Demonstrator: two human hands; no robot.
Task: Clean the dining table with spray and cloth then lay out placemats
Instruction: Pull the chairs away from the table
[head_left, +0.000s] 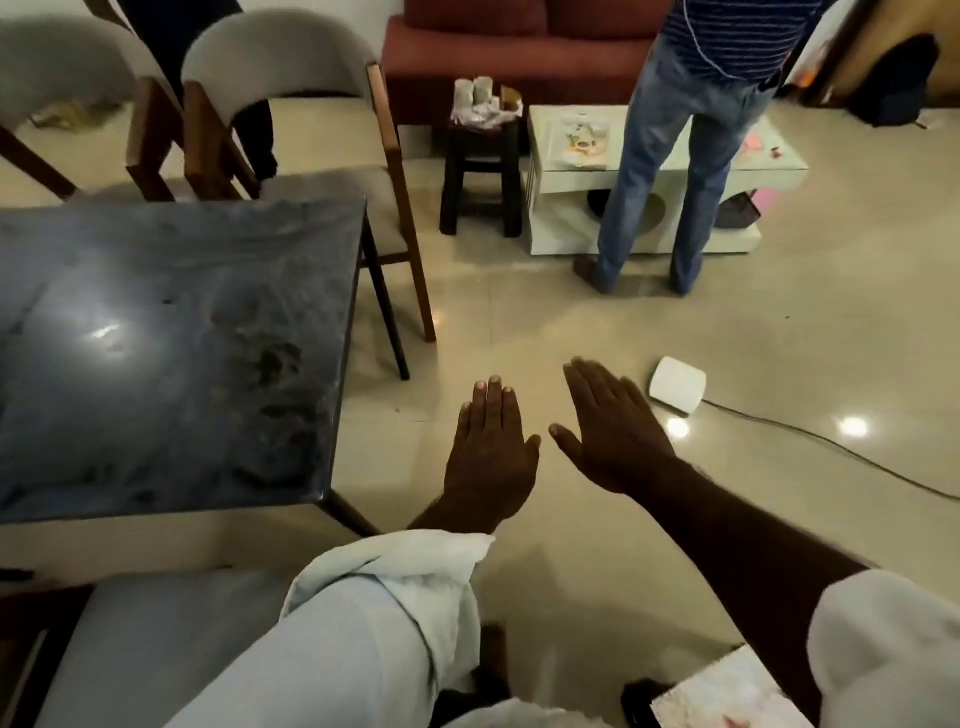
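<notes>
In the head view, the left hand and the right hand are held out side by side, palms down, close together but not touching. The fingers of both are straight and together, and neither hand holds anything. They hang over the glossy beige tiled floor, just off the near right corner of the dark blue-grey dining table with a shiny stone-like top, and touch neither. The table fills the left of the view, and its surface shows dull smears and a bright spot of reflected light. A rolled white sleeve bunches on the left forearm. At the bottom right edge lies a white patterned sheet; whether it is cloth or paper cannot be told.

A wooden chair with pale grey upholstery stands at the table's far side. Farther off are a small dark stool carrying small items, a low white coffee table and a dark red sofa. A person in blue jeans and a striped shirt stands at the coffee table. A white rounded box with a cable lies on the floor just beyond the right hand.
</notes>
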